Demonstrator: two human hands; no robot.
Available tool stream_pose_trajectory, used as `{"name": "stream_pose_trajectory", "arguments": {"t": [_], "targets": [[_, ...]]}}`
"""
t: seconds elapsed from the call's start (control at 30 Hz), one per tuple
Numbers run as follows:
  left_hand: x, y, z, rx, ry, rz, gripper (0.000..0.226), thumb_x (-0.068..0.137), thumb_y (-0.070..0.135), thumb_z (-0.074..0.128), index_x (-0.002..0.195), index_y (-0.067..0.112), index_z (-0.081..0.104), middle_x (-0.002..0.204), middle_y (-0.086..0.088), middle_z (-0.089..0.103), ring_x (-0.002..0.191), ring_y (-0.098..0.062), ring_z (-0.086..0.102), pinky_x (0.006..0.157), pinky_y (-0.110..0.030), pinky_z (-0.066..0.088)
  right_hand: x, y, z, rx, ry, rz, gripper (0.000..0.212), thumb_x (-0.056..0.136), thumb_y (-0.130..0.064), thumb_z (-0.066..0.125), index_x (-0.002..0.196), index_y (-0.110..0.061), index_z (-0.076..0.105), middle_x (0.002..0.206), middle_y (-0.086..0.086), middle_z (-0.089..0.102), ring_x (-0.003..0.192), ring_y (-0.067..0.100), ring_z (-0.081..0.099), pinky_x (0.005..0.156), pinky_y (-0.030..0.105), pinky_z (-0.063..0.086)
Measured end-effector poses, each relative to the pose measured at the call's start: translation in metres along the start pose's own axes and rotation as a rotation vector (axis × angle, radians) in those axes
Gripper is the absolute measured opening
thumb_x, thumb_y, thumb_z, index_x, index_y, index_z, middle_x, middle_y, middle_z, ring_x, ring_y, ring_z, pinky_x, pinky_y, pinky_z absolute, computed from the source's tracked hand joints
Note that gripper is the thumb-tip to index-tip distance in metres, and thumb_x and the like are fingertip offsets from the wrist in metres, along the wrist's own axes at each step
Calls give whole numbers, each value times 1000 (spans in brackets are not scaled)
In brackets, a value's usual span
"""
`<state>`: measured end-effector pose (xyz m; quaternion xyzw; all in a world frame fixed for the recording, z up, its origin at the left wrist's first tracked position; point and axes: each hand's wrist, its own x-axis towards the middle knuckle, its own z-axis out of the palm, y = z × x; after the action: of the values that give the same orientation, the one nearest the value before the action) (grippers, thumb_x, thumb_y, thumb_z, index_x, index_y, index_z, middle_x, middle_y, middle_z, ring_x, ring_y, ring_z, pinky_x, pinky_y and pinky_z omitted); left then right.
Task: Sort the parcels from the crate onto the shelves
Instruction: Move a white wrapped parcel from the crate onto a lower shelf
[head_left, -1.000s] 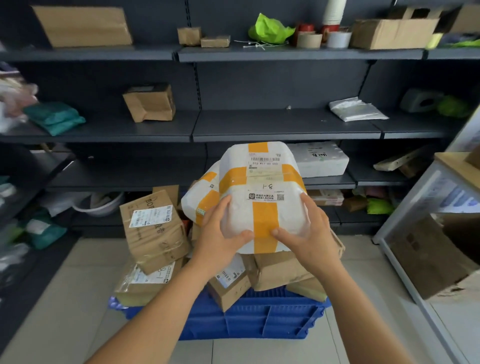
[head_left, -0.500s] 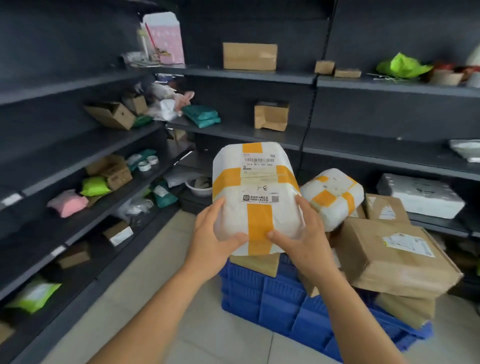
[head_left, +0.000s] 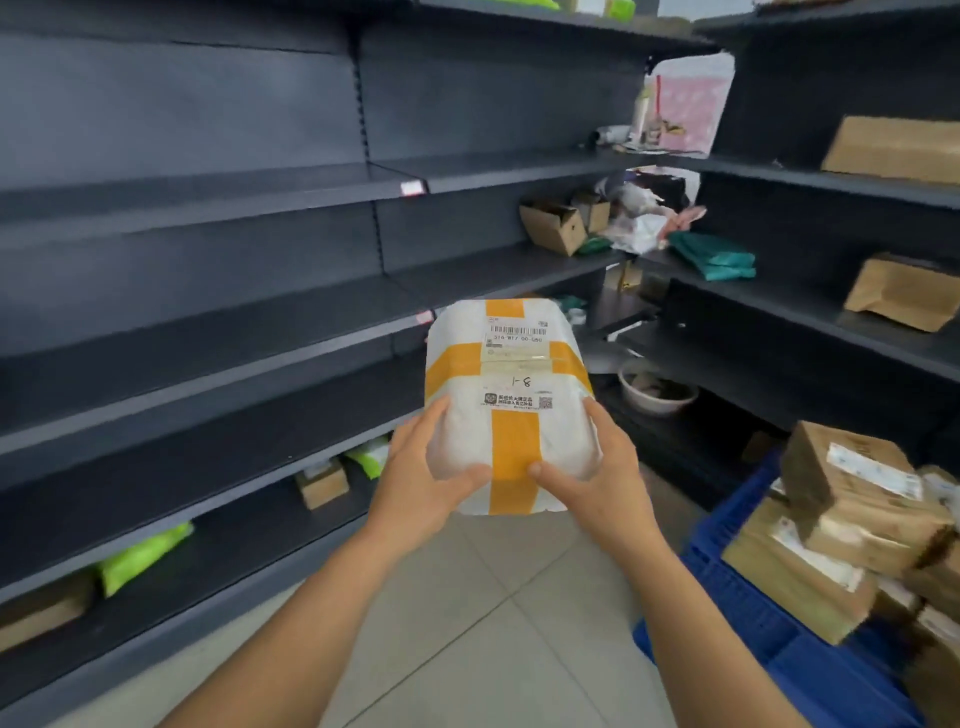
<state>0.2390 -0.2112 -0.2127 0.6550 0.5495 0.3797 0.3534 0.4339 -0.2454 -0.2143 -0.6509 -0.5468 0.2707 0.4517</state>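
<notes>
Dark grey metal shelves (head_left: 218, 312) run along the left wall in stacked tiers, most of their length bare; on the lowest tiers lie a bright green pouch (head_left: 143, 558), a small brown box (head_left: 321, 486) and a second green-and-white pouch (head_left: 371, 454). In the middle, held up in the air in front of these shelves and above the pale tiled floor (head_left: 467, 623), is a white parcel (head_left: 511, 405) crossed with yellow tape. Its long axis runs away from the person, near end low, far end tipped up and forward, and its labelled face with barcode and handwritten "1-8" faces the camera. The left hand (head_left: 423, 480) holds the near left corner, thumb curled over the top face and fingers along the side. The right hand (head_left: 597, 480) mirrors this grip on the near right corner, thumb on the yellow tape. The parcel touches nothing else; open air lies between it and the shelf edges to the left and behind. Past it, in the corner where the shelving turns, sit an open cardboard box (head_left: 553, 226), crumpled white wrapping, folded teal bags (head_left: 714, 257) and a white bowl (head_left: 657, 392) low down. The right-hand shelves carry two brown parcels (head_left: 901, 291). At the lower right a blue crate (head_left: 779, 639) stands on the floor, piled with taped brown parcels, near the right forearm.
</notes>
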Motion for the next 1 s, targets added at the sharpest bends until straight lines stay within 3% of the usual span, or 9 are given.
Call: {"name": "stream_pose_trajectory", "arguments": {"t": [0.1, 0.17, 0.27, 0.37, 0.43, 0.5, 0.6, 0.83, 1.0], "targets": [[-14, -30, -51, 14, 102, -93, 89, 78, 33, 77, 149, 41, 23, 147, 8, 28, 132, -17, 36, 102, -39, 45, 1, -25, 54, 4, -106, -44, 97, 74, -36, 80, 151, -32, 21, 145, -7, 28, 127, 10, 33, 95, 27, 35], [-24, -50, -84, 11, 174, -152, 89, 77, 35, 77, 147, 43, 23, 146, 9, 28, 129, -18, 39, 95, -41, 52, 2, -41, 92, 0, -192, -72, 96, 74, -37, 80, 150, -32, 22, 144, -7, 29, 122, 7, 33, 96, 27, 34], [-40, -75, -128, 19, 282, -222, 86, 79, 36, 74, 149, 41, 23, 146, 8, 28, 122, -12, 40, 67, -16, 49, 5, -62, 147, 8, -307, -134, 95, 69, -45, 80, 147, -35, 28, 140, -9, 36, 127, 8, 35, 103, 32, 37], [-53, -101, -167, 68, 359, -311, 86, 81, 37, 72, 150, 38, 22, 147, 5, 30, 124, -16, 41, 56, -10, 35, 4, -80, 201, -22, -438, -149, 96, 62, -59, 76, 143, -40, 30, 138, -9, 41, 126, 15, 42, 100, 44, 47], [-61, -121, -191, 97, 396, -349, 86, 82, 39, 71, 151, 37, 20, 145, 2, 32, 126, -19, 41, 60, -14, 42, 3, -91, 236, -55, -519, -152, 98, 57, -67, 71, 142, -42, 29, 138, -6, 43, 120, 17, 48, 93, 44, 51], [-67, -140, -213, 122, 434, -402, 86, 81, 43, 71, 150, 37, 19, 145, 0, 33, 128, -21, 39, 82, -29, 52, 3, -100, 272, -91, -588, -172, 100, 54, -71, 67, 142, -43, 27, 137, -4, 45, 118, 18, 50, 89, 44, 53], [-71, -172, -241, 142, 466, -502, 88, 82, 49, 68, 151, 36, 16, 149, 3, 30, 131, -21, 38, 102, -41, 45, 5, -109, 324, -144, -670, -166, 96, 67, -60, 71, 146, -40, 20, 140, -3, 38, 123, 21, 43, 88, 39, 51], [-55, -254, -319, 133, 466, -672, 93, 81, 50, 69, 152, 35, 11, 149, 2, 27, 132, -22, 37, 101, -40, 43, 23, -125, 462, -207, -880, -105, 97, 70, -60, 70, 147, -40, 15, 144, 1, 36, 118, 23, 47, 84, 38, 51], [-49, -299, -365, 119, 459, -772, 101, 71, 57, 74, 150, 40, 13, 146, 3, 31, 128, -23, 42, 99, -46, 49, 27, -138, 528, -206, -1014, -92, 97, 74, -46, 74, 148, -38, 13, 143, 2, 32, 112, 18, 44, 81, 34, 49]]}}
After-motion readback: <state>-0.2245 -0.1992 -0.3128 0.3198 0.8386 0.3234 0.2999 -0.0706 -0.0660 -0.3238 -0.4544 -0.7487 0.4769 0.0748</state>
